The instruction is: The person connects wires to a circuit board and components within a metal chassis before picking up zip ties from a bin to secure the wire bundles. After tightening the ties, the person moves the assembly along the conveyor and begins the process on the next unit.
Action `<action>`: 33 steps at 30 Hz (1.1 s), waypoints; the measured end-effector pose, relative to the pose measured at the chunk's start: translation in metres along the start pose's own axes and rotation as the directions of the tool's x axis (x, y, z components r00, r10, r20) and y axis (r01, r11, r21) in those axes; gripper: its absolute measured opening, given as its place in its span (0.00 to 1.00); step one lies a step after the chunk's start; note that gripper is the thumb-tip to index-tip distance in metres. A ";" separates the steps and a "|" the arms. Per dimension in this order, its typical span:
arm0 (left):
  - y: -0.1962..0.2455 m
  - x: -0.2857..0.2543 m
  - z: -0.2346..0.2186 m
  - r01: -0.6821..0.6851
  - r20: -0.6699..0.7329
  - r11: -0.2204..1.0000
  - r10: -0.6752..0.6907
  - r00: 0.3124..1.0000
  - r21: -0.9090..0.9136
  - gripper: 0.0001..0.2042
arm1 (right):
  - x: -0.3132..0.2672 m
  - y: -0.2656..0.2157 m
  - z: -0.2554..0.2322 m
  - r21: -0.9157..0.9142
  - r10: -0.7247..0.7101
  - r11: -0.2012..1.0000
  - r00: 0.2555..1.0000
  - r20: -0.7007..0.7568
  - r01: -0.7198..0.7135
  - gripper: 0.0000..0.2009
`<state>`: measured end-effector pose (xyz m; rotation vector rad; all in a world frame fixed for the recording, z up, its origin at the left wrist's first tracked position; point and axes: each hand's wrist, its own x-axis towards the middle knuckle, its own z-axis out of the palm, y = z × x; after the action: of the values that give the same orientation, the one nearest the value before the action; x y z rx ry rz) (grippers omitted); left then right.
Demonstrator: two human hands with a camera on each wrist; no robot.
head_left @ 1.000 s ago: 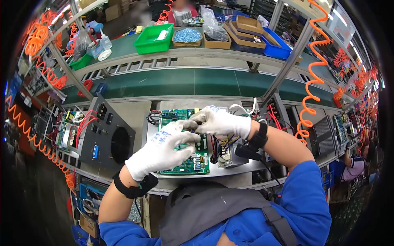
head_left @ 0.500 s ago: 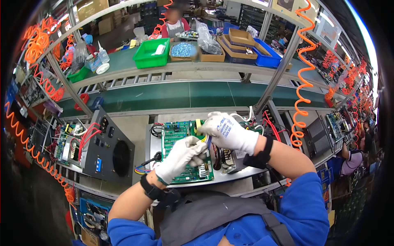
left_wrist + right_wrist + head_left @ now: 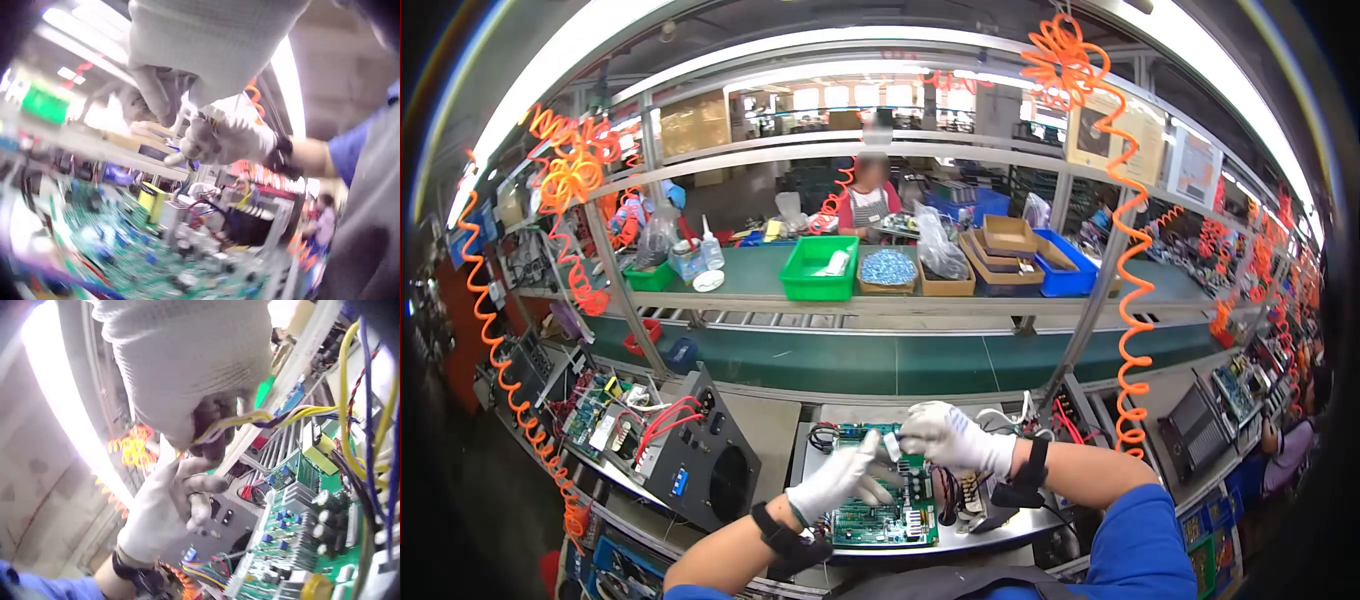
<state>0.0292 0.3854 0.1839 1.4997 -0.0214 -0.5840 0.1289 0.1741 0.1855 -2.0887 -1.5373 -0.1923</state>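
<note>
My right hand (image 3: 950, 437), in a white glove, pinches a bundle of yellow, white and blue wires (image 3: 300, 414) above the circuit board. At its fingertips in the head view shows a small white connector (image 3: 892, 446). My gloved left hand (image 3: 840, 480) is close by on the left, fingers spread and loosely bent, fingertips right at the connector. In the right wrist view the left hand (image 3: 156, 512) reaches up below the wire bundle. Under both hands lies the green circuit board (image 3: 880, 527), with capacitors and a yellow transformer (image 3: 320, 450). The left wrist view is blurred.
A black metal case (image 3: 710, 450) with red wires stands to the left, another unit (image 3: 1200, 425) to the right. Beyond the bench runs a green conveyor (image 3: 840, 362). Behind it are a green bin (image 3: 820, 285) and cardboard boxes. Orange coiled hoses (image 3: 1135, 300) hang down.
The head view has tilted up, so the bench sits lower in it. The left hand, earlier pinching at the wires, has spread its fingers; the right hand keeps hold of the wires.
</note>
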 end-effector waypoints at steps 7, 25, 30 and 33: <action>-0.031 0.010 0.019 -0.069 0.044 0.998 0.069 0.997 -0.012 0.17 | -0.005 -0.012 -0.025 -0.277 -0.221 0.919 0.947 0.233 0.282 0.18; -0.032 0.017 0.020 0.070 0.143 0.945 -0.025 0.989 -0.319 0.28 | -0.022 0.005 -0.003 -0.251 -0.153 0.951 0.981 0.118 0.179 0.12; -0.031 0.012 0.026 -0.110 -0.046 0.946 0.101 0.994 -0.306 0.19 | -0.012 -0.001 -0.034 0.273 0.113 0.944 0.959 0.261 -0.185 0.19; -0.029 0.007 0.017 -0.318 -0.147 0.770 0.466 0.872 0.553 0.13 | 0.005 0.007 -0.048 0.438 0.399 0.761 0.878 0.265 -0.478 0.19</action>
<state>0.0187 0.3681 0.1567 2.0189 -0.2952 -0.0027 0.1468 0.1533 0.2257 -1.9937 -0.9789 0.5036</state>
